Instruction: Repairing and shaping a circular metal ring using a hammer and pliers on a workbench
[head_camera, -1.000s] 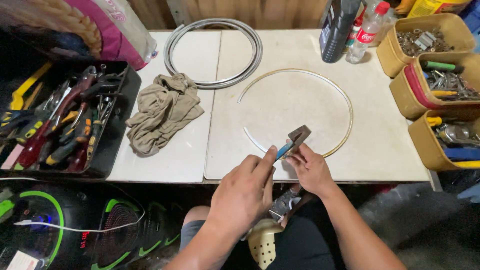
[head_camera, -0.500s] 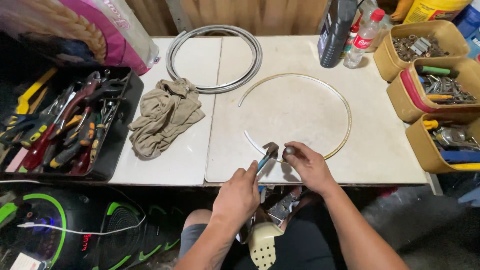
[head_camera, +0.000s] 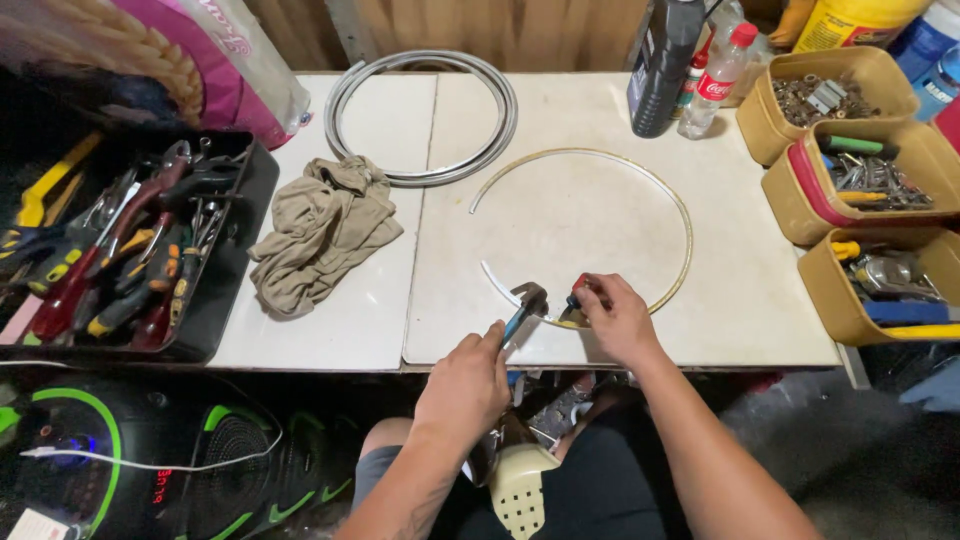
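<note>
A thin metal ring (head_camera: 668, 190), open on its left side, lies flat on the white table (head_camera: 760, 300). My left hand (head_camera: 468, 380) grips blue-handled pliers (head_camera: 524, 305) whose jaws bite the ring's near edge. My right hand (head_camera: 615, 318) sits just to the right on the same stretch of ring, pinching a small red-handled tool (head_camera: 578, 290) against it. Both hands are at the table's front edge, a few centimetres apart.
A beige rag (head_camera: 320, 235) lies left of the ring, a coiled grey hose (head_camera: 425, 110) behind it. A black tray of hand tools (head_camera: 120, 250) is at far left. Bottles (head_camera: 690, 70) and tan bins of hardware (head_camera: 860, 170) line the right.
The pliers came down from a raised tilt onto the ring's near edge. My right hand slid onto the ring beside them. The view shifted slightly closer.
</note>
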